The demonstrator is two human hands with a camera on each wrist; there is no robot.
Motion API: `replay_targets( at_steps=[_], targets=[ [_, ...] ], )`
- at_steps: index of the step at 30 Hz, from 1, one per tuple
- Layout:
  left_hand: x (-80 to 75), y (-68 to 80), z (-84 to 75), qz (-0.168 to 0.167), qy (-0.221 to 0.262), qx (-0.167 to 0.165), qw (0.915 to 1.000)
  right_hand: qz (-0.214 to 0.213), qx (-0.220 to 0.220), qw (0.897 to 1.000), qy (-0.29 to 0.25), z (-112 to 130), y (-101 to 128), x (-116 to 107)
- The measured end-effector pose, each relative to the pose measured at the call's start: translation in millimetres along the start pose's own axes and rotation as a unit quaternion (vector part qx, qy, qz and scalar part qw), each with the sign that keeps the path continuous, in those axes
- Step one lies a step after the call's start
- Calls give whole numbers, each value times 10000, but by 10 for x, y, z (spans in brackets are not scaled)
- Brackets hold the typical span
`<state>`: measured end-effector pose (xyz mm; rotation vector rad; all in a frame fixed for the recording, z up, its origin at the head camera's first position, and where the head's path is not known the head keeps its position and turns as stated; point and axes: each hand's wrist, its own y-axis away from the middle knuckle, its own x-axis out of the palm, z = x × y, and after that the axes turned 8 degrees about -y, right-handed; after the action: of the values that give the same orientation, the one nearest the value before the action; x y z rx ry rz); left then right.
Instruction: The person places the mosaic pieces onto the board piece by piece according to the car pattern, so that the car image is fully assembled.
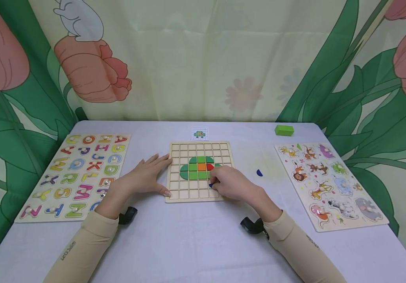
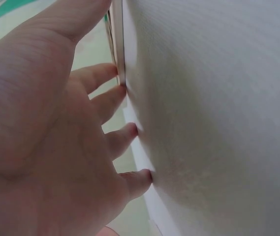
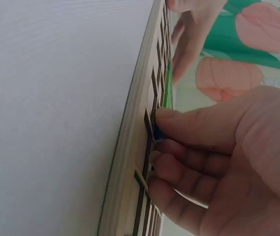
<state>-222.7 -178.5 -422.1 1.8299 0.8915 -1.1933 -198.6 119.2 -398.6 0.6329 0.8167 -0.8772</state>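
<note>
A wooden grid board [image 1: 185, 194] lies flat at the middle of the table, with green, orange and red pieces set in its upper and middle cells. Over its lower right part, my right hand [image 1: 233, 182] pinches a small dark blue piece [image 1: 211, 185] between thumb and fingers. The right wrist view shows those fingertips right at the grid slats, mostly hiding the blue piece. My left hand [image 1: 143, 177] has spread, extended fingers, with index fingertip and thumb at the board's left edge. Another dark blue half-round piece [image 1: 259, 173] rests on the cloth right of the board.
A pattern card [image 1: 199, 133] lies just behind the board. An alphabet puzzle board [image 1: 56, 182] is at left, an animal puzzle board [image 1: 316, 200] at right. A green block [image 1: 284, 130] stands near the back right edge of the white-covered table [image 1: 189, 243].
</note>
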Motion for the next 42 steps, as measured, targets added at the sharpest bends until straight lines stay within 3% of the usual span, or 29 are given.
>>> replay_targets(
  at_steps=[8, 14, 21, 33, 42],
  targets=[
    [4, 1, 7, -25, -16, -16, 10000, 132, -13, 9999, -89, -65, 45, -221],
    [6, 1, 0, -18, 12, 15, 10000, 110, 644, 9979, 24, -244, 129, -487],
    [-4, 7, -7, -18, 9, 9, 10000, 31, 884, 9959, 176, -544, 201, -721],
    [-20, 2, -17, -29, 20, 10, 10000, 300, 1967, 9794, 350, -797, 255, -797],
    [6, 4, -10, -9, 34, -21, 10000, 92, 1889, 9816, 274, -850, 220, -711]
  ],
)
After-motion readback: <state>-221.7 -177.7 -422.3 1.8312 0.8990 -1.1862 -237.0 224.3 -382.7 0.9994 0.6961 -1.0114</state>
